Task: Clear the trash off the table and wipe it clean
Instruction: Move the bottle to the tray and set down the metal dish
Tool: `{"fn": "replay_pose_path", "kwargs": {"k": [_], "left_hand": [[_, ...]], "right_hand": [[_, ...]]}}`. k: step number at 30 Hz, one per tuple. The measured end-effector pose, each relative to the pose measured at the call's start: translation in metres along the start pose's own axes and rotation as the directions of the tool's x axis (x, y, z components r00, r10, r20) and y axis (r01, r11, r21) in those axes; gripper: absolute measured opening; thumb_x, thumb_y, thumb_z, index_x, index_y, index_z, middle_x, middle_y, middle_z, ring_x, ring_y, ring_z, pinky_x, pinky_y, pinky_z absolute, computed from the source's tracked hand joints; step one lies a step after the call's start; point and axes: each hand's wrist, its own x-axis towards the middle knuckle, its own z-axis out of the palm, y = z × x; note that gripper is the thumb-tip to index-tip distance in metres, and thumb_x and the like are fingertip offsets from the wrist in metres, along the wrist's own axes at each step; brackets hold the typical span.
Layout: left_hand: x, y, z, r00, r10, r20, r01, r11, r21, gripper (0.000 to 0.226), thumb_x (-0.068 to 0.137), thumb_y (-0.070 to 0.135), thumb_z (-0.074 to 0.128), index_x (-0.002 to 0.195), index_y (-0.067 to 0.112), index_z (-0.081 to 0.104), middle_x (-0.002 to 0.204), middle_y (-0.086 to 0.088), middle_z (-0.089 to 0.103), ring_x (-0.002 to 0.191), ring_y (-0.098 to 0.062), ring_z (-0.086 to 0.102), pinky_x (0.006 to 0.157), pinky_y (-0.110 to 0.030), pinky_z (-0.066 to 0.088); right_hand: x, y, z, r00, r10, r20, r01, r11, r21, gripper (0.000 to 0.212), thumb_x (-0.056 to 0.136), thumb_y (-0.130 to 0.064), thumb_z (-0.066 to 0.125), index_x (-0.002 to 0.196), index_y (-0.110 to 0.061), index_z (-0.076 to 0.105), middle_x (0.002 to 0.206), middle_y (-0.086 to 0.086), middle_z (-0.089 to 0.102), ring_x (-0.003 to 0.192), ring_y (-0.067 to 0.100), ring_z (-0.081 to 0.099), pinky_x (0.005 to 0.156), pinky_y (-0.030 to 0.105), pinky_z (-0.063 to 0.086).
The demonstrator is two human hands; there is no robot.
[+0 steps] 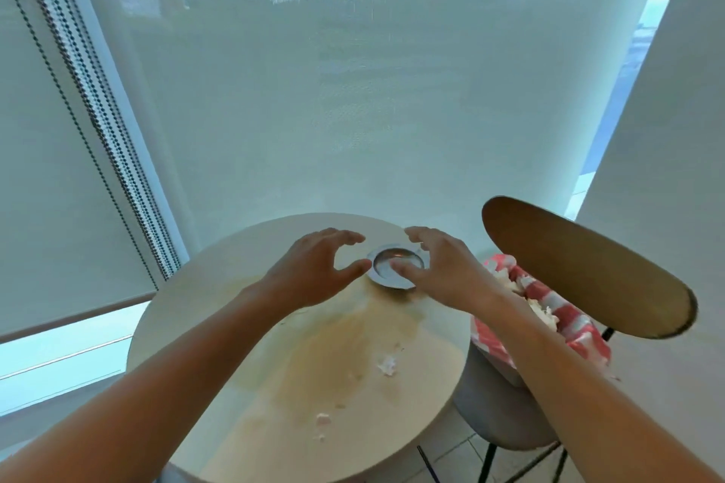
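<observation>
I am reaching both hands out to the small metal dish [397, 266] sitting at the far side of the round desk [219, 278]. My left hand [314, 271] is arriving just to its left, fingers [345, 236] spread apart and curved, thumb nearly at the rim, holding nothing. My right hand [439, 271] is coming over its right side, fingers likewise apart and empty, one fingertip lying across the rim; I cannot tell whether it is already touching.

To lift it well, I am judging that I should bring thumb and fingers in from opposite sides and take the rim low, keeping the dish level, since I cannot see whether anything loose lies inside.

Nearer to me than my fingers, white scraps of paper [388, 365] are lying on the desk, with another bit [323, 419] closer still, and a wide tan stain [353, 341] is spreading between my forearms. Those need clearing and wiping, so moving the dish first looks sensible.

To the right of my right hand, a red-and-white bag [576, 329] holding crumpled white trash is resting on a chair [588, 267], close enough for dropping scraps without stretching.
</observation>
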Motion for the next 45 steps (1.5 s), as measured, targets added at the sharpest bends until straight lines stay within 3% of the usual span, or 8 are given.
{"fn": "replay_pose_path", "kwargs": {"k": [6, 12, 16, 22, 28, 40, 45], "left_hand": [[0.023, 0.006, 0.022, 0.985, -0.149, 0.087, 0.147, 0.989, 0.024, 0.048, 0.091, 0.058, 0.056, 0.13, 0.031, 0.06, 0.116, 0.012, 0.068, 0.104, -0.01, 0.063, 0.095, -0.038, 0.051], [0.04, 0.01, 0.036, 0.934, -0.326, 0.144, 0.321, 0.945, 0.061, 0.043, 0.093, 0.053, 0.054, 0.128, 0.03, 0.061, 0.113, 0.009, 0.072, 0.107, -0.015, 0.064, 0.093, -0.036, 0.052], [0.044, 0.007, 0.041, 0.905, -0.398, 0.15, 0.392, 0.918, 0.064, 0.034, 0.091, 0.05, 0.055, 0.117, 0.032, 0.069, 0.111, 0.006, 0.072, 0.1, -0.016, 0.066, 0.088, -0.036, 0.054], [0.045, 0.007, 0.044, 0.886, -0.424, 0.185, 0.437, 0.899, -0.033, 0.024, 0.087, 0.041, 0.062, 0.105, 0.029, 0.074, 0.093, 0.008, 0.075, 0.085, -0.009, 0.068, 0.081, -0.035, 0.057], [0.043, 0.013, 0.044, 0.886, -0.433, 0.165, 0.449, 0.891, -0.073, 0.024, 0.088, 0.033, 0.063, 0.108, 0.024, 0.074, 0.094, 0.006, 0.075, 0.087, -0.01, 0.069, 0.081, -0.032, 0.056], [0.032, 0.02, 0.023, 0.875, -0.478, 0.077, 0.484, 0.866, -0.126, 0.025, 0.091, 0.031, 0.059, 0.112, 0.025, 0.072, 0.101, 0.008, 0.074, 0.077, -0.004, 0.064, 0.056, -0.019, 0.042], [0.021, 0.023, 0.001, 0.862, -0.507, 0.001, 0.503, 0.854, -0.136, 0.024, 0.092, 0.03, 0.059, 0.112, 0.026, 0.072, 0.098, 0.009, 0.074, 0.058, 0.004, 0.056, 0.048, -0.013, 0.036]], "right_hand": [[0.015, 0.032, -0.003, 0.996, 0.087, 0.019, -0.087, 0.996, 0.014, 0.055, 0.097, -0.037, 0.063, 0.145, -0.016, 0.048, 0.148, 0.003, 0.048, 0.127, 0.018, 0.053, 0.103, 0.029, 0.039], [0.036, 0.058, 0.003, 0.986, 0.152, 0.072, -0.152, 0.988, 0.001, 0.045, 0.1, -0.022, 0.056, 0.144, -0.011, 0.052, 0.147, 0.007, 0.051, 0.129, 0.021, 0.052, 0.108, 0.028, 0.036], [0.046, 0.067, 0.008, 0.983, 0.16, 0.087, -0.163, 0.986, 0.032, 0.042, 0.099, -0.018, 0.056, 0.141, -0.011, 0.056, 0.141, 0.006, 0.057, 0.127, 0.019, 0.054, 0.098, 0.019, 0.033], [0.051, 0.075, 0.013, 0.984, 0.151, 0.099, -0.157, 0.986, 0.061, 0.04, 0.098, -0.014, 0.057, 0.138, -0.012, 0.06, 0.136, 0.004, 0.062, 0.123, 0.016, 0.056, 0.093, 0.016, 0.031], [0.049, 0.075, 0.016, 0.987, 0.141, 0.072, -0.149, 0.983, 0.105, 0.037, 0.095, -0.011, 0.057, 0.13, -0.014, 0.066, 0.129, 0.001, 0.066, 0.115, 0.013, 0.059, 0.089, 0.017, 0.034], [0.053, 0.06, 0.004, 0.994, 0.104, 0.045, -0.112, 0.96, 0.256, 0.032, 0.092, -0.011, 0.061, 0.122, -0.016, 0.071, 0.117, -0.002, 0.072, 0.102, 0.012, 0.065, 0.093, 0.023, 0.045], [0.056, 0.04, -0.004, 0.999, 0.042, 0.018, -0.045, 0.953, 0.301, 0.028, 0.091, -0.013, 0.062, 0.116, -0.021, 0.073, 0.109, -0.007, 0.072, 0.098, 0.011, 0.067, 0.077, 0.017, 0.044]]}}
